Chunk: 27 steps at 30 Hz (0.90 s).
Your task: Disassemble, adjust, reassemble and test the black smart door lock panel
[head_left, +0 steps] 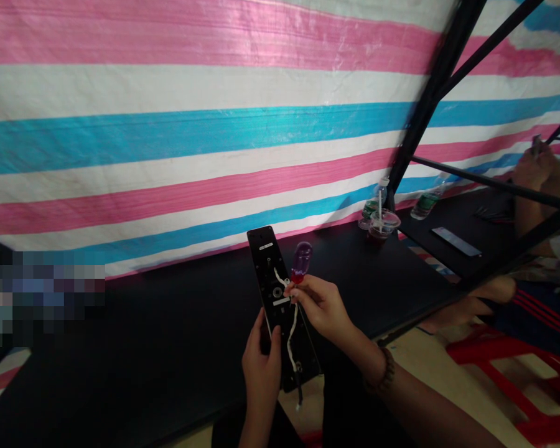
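Note:
A long black panel (263, 261) is tilted up over the table's front edge, its side with round fittings and small white labels facing me. My left hand (262, 358) is closed on its lower left edge, thumb on one side and fingers on the other. Between the fingertips of my right hand (325, 306) is a screwdriver (302, 258) with a clear purple handle and a red collar. Its handle points up, and its tip is hidden by my fingers close to the panel. A white cable (290, 348) runs down the panel to a dark end with a small plug.
The black table (168, 330) meets a striped tarp (191, 137) at the back. A lidded cup with a straw (382, 225) and a bottle (369, 208) stand back right. Past a black metal frame, another person's hands (536, 165) show above a table with a phone (456, 241).

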Tool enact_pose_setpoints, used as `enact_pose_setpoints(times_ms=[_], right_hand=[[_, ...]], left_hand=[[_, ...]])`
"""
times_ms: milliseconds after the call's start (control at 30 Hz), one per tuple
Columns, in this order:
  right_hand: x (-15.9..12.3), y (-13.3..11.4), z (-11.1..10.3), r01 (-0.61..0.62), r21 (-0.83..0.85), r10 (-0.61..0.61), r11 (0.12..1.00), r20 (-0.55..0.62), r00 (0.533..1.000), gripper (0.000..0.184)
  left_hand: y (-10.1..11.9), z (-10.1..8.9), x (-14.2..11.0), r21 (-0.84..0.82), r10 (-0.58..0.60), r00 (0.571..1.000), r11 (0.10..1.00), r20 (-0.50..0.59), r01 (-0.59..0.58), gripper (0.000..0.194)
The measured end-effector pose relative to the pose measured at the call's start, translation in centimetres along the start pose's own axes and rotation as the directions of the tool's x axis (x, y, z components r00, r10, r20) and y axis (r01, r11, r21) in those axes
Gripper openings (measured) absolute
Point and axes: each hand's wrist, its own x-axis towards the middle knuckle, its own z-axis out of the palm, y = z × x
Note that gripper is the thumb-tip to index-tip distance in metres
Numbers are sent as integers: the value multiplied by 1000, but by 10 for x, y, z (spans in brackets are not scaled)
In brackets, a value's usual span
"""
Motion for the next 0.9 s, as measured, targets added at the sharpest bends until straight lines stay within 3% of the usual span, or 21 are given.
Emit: enact_pose_setpoints(times_ms=[233,600,900], right_hand=[[0,1,-5,-5,106,6,994,-4,1000,17],[-4,2,-9,107,-93,-99,990,85,991,18],[-2,2,-13,104,-48,-103,993,24,994,19]], left_hand=[[-1,0,0,3,11,1000,1000,-3,-11,55],[-5,1,0,-6,10,1000,1000,-2,-10,54],[-1,0,-1,7,11,1000,1000,-8,-11,55]])
